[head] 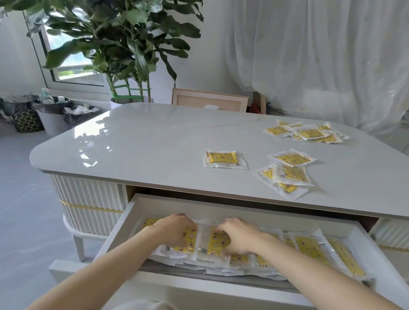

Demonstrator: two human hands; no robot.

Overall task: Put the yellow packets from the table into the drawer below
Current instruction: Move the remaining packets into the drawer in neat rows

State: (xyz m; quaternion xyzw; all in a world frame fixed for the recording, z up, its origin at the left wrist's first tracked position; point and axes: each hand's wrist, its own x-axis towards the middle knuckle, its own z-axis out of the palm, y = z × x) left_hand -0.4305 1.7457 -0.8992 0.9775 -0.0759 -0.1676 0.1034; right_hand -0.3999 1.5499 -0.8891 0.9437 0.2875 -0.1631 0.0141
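Yellow packets (310,247) sit in rows in open drawer (243,213). More on grey table (151,139): single packet (222,158), small pile (288,172) beside it, far heap (306,133). Left hand (174,227) and right hand (239,234) both down on drawer packets, fingers bent. Pinching or just pressing, can't tell tbh.

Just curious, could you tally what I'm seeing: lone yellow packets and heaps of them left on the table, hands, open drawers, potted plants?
Lone packet on the table: 1
Packet heaps on the table: 2, near heap, far heap
Hands: 2, left hand, right hand
Open drawer: 1
Potted plant: 1
Total: 7
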